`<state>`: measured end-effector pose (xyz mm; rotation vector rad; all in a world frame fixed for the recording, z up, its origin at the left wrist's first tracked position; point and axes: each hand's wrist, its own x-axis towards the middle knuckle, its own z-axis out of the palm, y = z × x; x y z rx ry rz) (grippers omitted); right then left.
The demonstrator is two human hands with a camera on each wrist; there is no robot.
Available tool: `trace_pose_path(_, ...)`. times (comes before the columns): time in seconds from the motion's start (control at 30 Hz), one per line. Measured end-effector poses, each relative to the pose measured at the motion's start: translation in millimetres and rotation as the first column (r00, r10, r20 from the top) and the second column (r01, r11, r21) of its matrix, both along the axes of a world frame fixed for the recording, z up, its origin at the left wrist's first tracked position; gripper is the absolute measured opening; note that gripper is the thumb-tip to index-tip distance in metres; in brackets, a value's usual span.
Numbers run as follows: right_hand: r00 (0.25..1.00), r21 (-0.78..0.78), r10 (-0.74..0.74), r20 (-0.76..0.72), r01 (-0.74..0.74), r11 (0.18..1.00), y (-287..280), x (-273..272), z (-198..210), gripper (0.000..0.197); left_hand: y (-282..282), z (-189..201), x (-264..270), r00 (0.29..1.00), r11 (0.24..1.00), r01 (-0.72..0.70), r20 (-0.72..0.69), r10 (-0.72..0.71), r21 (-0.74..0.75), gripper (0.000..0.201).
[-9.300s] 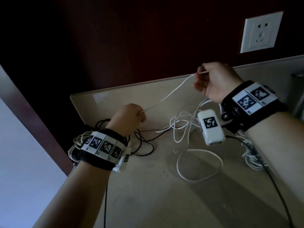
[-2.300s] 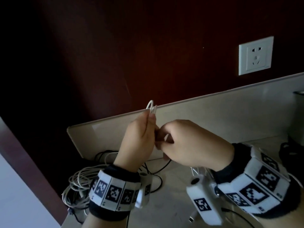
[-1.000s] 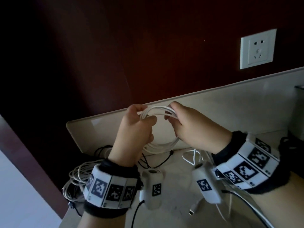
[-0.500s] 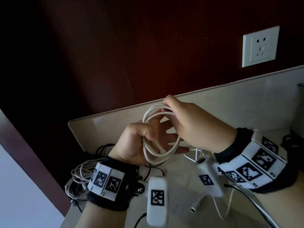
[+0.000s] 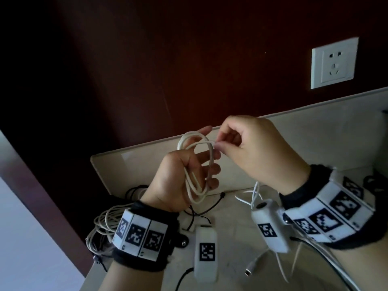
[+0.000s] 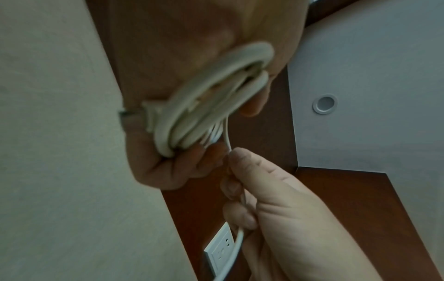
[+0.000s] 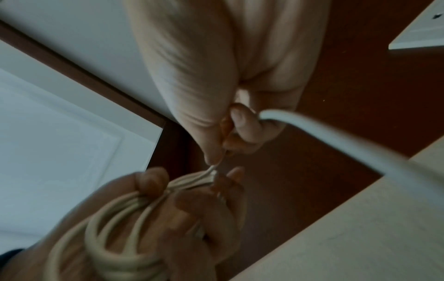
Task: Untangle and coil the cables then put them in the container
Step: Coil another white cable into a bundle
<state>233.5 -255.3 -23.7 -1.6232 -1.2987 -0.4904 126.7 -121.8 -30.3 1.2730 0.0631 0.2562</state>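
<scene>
A white cable (image 5: 196, 164) is wound into a small coil of a few loops. My left hand (image 5: 184, 175) holds the coil (image 6: 204, 106) upright above the counter, thumb pressing the loops against the palm, fingers behind them. My right hand (image 5: 247, 148) pinches the cable's free end (image 5: 212, 142) between thumb and forefinger at the coil's top right. The right wrist view shows that pinch (image 7: 216, 161) just above the coil (image 7: 115, 228). No container shows in any view.
More cables lie on the beige counter (image 5: 231, 238): a grey-white bundle (image 5: 102, 223) at its left edge, thin black cable (image 5: 201, 211) below my left hand, white loops (image 5: 252, 194) and a loose plug (image 5: 249, 269) near the right wrist. A wall socket (image 5: 333, 64) is on the dark red wall.
Over the last second the coil has turned from a wide ring held by both hands to narrow loops in my left palm. My right hand has shifted to pinch the cable's end.
</scene>
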Motion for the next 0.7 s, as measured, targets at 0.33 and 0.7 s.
trace_pose_path(0.33, 0.973, 0.037, 0.116, -0.199, -0.11, 0.993, 7.7, 1.0, -9.1, 0.01, 7.2, 7.3, -9.6, 0.982, 0.97, 0.186, 0.06, -0.178, -0.159, 0.069)
trace_pose_path(0.7, 0.93, -0.207, 0.164, -0.329, -0.24, 0.948, 14.9, -14.9, -18.3, 0.036, 11.1, 10.5, -15.3, 0.972, 0.98, -0.125, 0.179, 0.152, -0.152, 0.065)
